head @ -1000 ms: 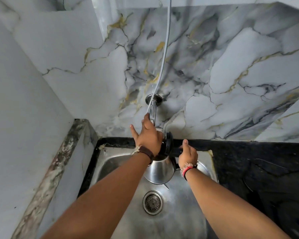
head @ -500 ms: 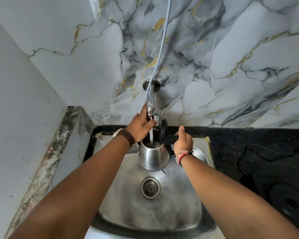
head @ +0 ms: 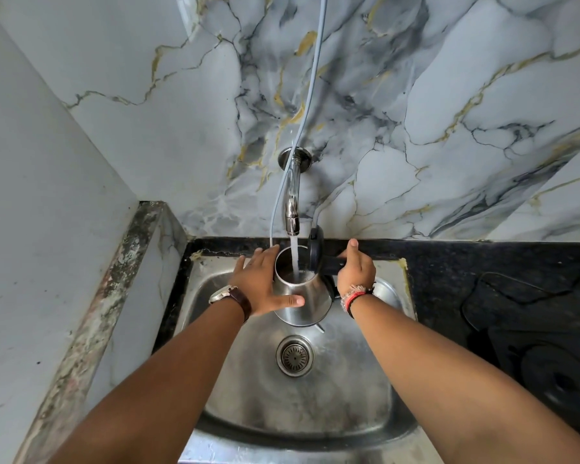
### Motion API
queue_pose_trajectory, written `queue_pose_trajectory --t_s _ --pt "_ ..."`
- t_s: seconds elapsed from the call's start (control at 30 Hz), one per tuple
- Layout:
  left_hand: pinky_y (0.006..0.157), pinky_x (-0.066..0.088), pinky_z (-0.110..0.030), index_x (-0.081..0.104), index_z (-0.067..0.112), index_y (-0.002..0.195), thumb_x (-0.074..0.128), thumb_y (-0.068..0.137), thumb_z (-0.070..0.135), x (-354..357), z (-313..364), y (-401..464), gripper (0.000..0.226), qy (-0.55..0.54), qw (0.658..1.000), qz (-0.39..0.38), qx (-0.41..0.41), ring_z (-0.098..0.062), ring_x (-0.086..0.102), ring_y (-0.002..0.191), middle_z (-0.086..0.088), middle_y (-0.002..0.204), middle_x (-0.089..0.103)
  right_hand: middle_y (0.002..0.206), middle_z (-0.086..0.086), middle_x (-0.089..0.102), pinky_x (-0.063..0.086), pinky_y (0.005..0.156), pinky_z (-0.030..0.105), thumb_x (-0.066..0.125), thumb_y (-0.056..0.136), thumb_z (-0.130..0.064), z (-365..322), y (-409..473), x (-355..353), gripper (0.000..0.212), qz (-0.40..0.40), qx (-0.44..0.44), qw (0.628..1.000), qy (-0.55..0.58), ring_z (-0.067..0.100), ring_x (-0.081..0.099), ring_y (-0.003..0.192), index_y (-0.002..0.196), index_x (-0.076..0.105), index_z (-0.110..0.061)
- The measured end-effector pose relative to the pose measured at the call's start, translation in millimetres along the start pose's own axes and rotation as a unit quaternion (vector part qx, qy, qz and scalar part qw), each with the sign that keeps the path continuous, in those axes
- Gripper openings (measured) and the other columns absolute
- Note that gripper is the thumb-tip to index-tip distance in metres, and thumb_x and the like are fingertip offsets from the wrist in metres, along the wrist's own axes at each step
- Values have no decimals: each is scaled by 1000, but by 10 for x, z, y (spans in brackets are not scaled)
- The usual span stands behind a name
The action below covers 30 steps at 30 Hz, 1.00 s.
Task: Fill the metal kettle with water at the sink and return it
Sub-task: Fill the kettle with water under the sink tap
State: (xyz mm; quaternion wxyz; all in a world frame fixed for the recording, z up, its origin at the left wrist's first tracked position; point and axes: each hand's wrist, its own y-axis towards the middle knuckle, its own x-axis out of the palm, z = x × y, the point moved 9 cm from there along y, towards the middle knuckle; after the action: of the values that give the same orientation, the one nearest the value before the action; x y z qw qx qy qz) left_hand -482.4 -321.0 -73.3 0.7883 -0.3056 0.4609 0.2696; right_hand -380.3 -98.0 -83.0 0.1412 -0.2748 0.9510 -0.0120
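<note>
The far wall (head: 449, 95) is marble-patterned, white with grey and gold veins, and fills the upper part of the view; a plain pale wall (head: 31, 195) closes off the left side. A black countertop (head: 499, 279) runs along the right and across the far edge, framing the steel sink (head: 365, 413), whose basin sits directly below me with the drain strainer (head: 294, 356) at its centre. A worn stone ledge (head: 98, 313) borders the sink on the left.

My two forearms reach in from the near edge. The metal kettle (head: 303, 296) is held above the basin, just beyond the drain, directly under the wall tap (head: 292, 209). Its black lid (head: 316, 249) stands hinged open on the right side of the mouth. A stream of water (head: 294, 254) falls from the spout straight into the open kettle — water is visible inside.

My right hand (head: 355, 272) is closed around the kettle's black handle (head: 330, 264), thumb pointing toward the far wall. My left hand (head: 262, 283) lies flat and spread against the kettle's left side, fingers apart, thumb across the near face — bracing, not gripping.

A thin grey hose (head: 310, 95) hangs down the wall past the tap. A watch with a brown strap (head: 235, 298) sits on my left wrist; red and white thread bands (head: 355, 294) sit on my right.
</note>
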Motion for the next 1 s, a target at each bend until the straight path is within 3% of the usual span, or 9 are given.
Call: queue_pose_trajectory --t_s 0.13,0.3,0.47,0.6,0.73,1.0 --pt "125 -4 -51 5 26 161 55 60 100 18 21 -13 135 -4 1000 19 7 -21 4 158 3 171 17 61 2 64 39 59 29 31 83 -75 11 -44 -29 66 -2 -2 1000 3 21 61 65 58 62 -22" --pt "126 -4 -53 6 27 161 53 59 101 25 57 -16 134 13 1000 20 12 -23 4 158 2 171 19 60 1 63 41 58 28 34 82 -74 43 -82 -74 63 2 9 1000 7 21 60 64 57 61 -23" --pt "123 -8 -50 7 26 161 53 58 102 45 66 3 135 16 999 25 13 -23 4 158 2 171 21 62 6 63 48 65 36 33 83 -73 40 -83 -104 64 3 6 1000 0 30 62 68 58 61 -22" --pt "122 -10 -47 8 27 160 52 56 103 81 61 14 136 17 999 28 15 -23 5 158 3 170 23 69 19 66 52 69 46 34 86 -71 67 -113 -137 72 7 10 1000 -3 38 62 72 66 63 -8" --pt "122 -11 -46 8 28 160 51 55 105 104 56 14 137 22 999 27 17 -22 5 158 3 170 23 65 -2 64 47 68 39 35 86 -70 67 -163 -161 58 7 23 1000 -11 21 60 68 59 61 -25" --pt "124 -8 -48 9 26 160 49 55 106 125 42 -24 138 27 999 24 18 -22 5 158 1 170 23 65 9 67 57 72 50 32 83 -73 61 -216 -165 65 9 26 1000 -11 34 64 70 60 62 -20"
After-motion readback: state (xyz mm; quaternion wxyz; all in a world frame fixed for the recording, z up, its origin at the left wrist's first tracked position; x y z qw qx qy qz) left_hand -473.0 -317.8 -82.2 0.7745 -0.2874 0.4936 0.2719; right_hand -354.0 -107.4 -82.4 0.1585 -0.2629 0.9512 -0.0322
